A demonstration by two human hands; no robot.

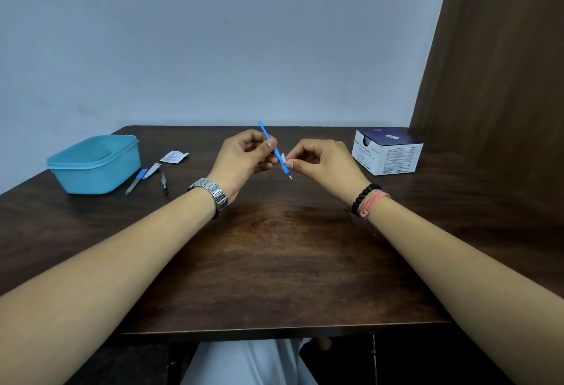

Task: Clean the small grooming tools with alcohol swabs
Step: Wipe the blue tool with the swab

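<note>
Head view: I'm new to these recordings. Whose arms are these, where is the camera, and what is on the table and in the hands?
No machine here: a person wears the camera on the head, looking down at their own arms. The left hand holds a thin blue stick tool; the right hand pinches a small white swab against it. On the dark table lie a blue tub, a nail file, nail clippers, tweezers, a torn wrapper and a box of swabs.

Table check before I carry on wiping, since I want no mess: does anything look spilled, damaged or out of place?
Nothing stands out. The torn swab wrapper lies loose beside the nail clipper, nail file and tweezers, right of the blue tub. No spill shows.
</note>
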